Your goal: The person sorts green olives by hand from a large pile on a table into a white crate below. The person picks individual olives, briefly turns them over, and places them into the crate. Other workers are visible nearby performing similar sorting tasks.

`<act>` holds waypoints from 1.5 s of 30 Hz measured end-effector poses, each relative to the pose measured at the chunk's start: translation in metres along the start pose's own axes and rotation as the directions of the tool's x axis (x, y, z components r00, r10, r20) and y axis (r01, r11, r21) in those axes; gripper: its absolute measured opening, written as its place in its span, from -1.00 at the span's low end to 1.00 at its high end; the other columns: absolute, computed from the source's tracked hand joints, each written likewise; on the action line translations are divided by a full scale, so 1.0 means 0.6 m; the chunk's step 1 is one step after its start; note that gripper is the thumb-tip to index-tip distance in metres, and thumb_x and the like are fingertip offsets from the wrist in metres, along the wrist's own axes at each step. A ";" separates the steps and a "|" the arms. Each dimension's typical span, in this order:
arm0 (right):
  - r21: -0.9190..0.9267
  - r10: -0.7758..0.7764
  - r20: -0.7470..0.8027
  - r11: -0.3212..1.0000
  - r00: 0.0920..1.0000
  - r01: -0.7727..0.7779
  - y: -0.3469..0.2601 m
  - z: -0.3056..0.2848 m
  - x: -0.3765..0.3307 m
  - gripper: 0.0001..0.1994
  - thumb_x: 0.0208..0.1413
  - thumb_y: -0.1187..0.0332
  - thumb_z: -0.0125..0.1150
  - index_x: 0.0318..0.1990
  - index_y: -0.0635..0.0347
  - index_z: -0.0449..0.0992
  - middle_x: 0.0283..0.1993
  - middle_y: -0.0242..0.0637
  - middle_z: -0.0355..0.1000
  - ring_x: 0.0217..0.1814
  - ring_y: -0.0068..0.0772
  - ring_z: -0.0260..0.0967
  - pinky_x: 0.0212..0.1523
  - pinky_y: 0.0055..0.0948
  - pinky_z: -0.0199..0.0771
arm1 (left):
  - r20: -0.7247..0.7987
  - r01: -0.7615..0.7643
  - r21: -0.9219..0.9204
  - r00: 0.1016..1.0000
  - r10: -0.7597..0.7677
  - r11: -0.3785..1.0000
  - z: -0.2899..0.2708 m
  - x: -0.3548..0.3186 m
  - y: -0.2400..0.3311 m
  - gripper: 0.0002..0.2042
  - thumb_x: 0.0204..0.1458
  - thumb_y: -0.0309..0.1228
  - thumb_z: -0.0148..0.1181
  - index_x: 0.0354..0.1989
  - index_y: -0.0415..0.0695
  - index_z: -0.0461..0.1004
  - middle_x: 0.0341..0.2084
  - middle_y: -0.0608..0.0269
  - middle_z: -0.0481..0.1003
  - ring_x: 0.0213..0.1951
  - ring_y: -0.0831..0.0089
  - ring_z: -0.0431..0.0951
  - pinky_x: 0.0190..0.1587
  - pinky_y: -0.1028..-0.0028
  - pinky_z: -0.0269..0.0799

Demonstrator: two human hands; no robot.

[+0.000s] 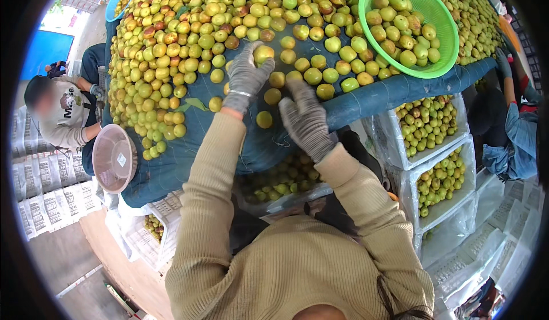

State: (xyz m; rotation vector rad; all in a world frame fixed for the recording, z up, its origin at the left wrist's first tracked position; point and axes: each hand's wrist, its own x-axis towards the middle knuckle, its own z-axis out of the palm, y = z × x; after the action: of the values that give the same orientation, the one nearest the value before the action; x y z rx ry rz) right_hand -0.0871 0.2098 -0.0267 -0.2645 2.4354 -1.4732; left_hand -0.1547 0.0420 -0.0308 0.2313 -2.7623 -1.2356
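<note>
A dark blue cloth (223,148) carries a broad heap of yellow-green jujubes (197,51), many with reddish-brown patches. My left hand (246,78), in a grey knit glove, is closed on a jujube (263,53) showing at its fingertips. To its right, my gloved right hand (309,120) reaches over the near edge of the heap. Its fingers are stretched out and slightly blurred, with the thumb apart and the tips by a blurred jujube (294,76). Loose jujubes lie between and around both hands, one of them (264,119) close to the cloth's front edge.
A green plastic basket (384,57) of jujubes rests on the right. At the left edge is an empty pinkish basket (102,160), near a seated person (66,111). Lined crates (406,168) of jujubes are stacked at right, beside another person (509,131).
</note>
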 end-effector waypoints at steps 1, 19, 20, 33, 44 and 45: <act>0.433 0.093 -0.059 0.900 0.994 -0.058 0.002 -0.011 0.006 -0.34 0.13 -0.02 0.10 0.27 0.18 0.15 0.14 -0.16 0.23 0.10 -0.31 0.28 -0.03 -0.30 0.41 | 0.103 -0.059 -0.205 0.991 0.081 0.977 0.003 -0.010 -0.002 -0.48 -0.03 -0.14 0.28 0.07 -0.13 0.39 -0.08 0.09 0.49 0.00 0.36 0.48 0.11 0.37 0.33; 0.847 0.343 -0.328 0.520 0.880 0.112 0.067 -0.288 0.135 -0.63 0.18 0.25 0.10 0.05 0.27 0.31 0.00 -0.07 0.39 -0.04 -0.29 0.45 -0.13 -0.42 0.59 | 0.396 -0.407 0.463 0.890 0.227 0.787 0.122 -0.064 0.072 -0.61 -0.06 -0.38 0.23 0.00 -0.04 0.40 -0.15 0.09 0.44 -0.20 0.11 0.54 -0.18 0.20 0.47; 0.797 0.339 -0.326 0.601 0.883 0.064 0.053 -0.263 0.124 -0.61 0.19 0.25 0.09 0.09 0.29 0.33 -0.03 -0.10 0.42 -0.08 -0.35 0.46 -0.10 -0.40 0.55 | 0.344 -0.382 0.371 0.903 0.257 0.847 0.104 -0.077 0.076 -0.61 -0.06 -0.37 0.24 0.01 -0.05 0.40 -0.17 0.06 0.46 -0.19 0.10 0.53 -0.17 0.20 0.46; -0.801 0.105 -0.127 0.576 0.986 -0.164 0.037 -0.122 0.199 -0.44 0.07 0.05 0.18 0.20 -0.05 0.23 0.13 -0.25 0.32 0.17 -0.24 0.29 0.06 -0.10 0.34 | 0.119 0.275 -0.548 0.961 -0.251 0.790 -0.024 -0.172 -0.004 -0.72 0.11 -0.37 0.17 -0.02 -0.15 0.41 -0.50 0.41 0.43 -0.55 0.69 0.43 -0.50 0.67 0.35; 0.969 -0.030 0.151 0.201 0.988 -0.142 0.032 -0.105 0.145 -0.44 0.15 -0.10 -0.01 -0.05 0.31 0.40 -0.13 0.05 0.50 -0.11 -0.06 0.48 -0.05 -0.26 0.48 | -0.004 0.013 -0.940 0.999 -0.048 0.340 0.009 -0.102 0.050 -0.56 0.15 -0.31 0.15 0.17 -0.12 0.25 0.00 0.16 0.37 -0.06 0.39 0.48 -0.02 0.41 0.49; 0.965 -0.065 0.260 -0.003 0.964 -0.261 0.030 -0.110 0.134 -0.45 0.16 -0.12 -0.06 -0.07 0.28 0.41 -0.14 0.06 0.50 -0.08 -0.02 0.47 -0.01 -0.20 0.47 | -0.071 -0.067 -0.935 0.997 0.000 0.348 0.018 -0.096 0.065 -0.57 0.14 -0.32 0.16 0.17 -0.12 0.25 0.01 0.16 0.36 -0.02 0.38 0.46 0.02 0.40 0.47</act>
State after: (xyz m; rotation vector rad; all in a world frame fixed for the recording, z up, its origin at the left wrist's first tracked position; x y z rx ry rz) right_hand -0.1848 0.2493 -0.0252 0.0960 0.5799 -2.4718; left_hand -0.1038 0.0861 -0.0108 0.0738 -1.4994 -2.4777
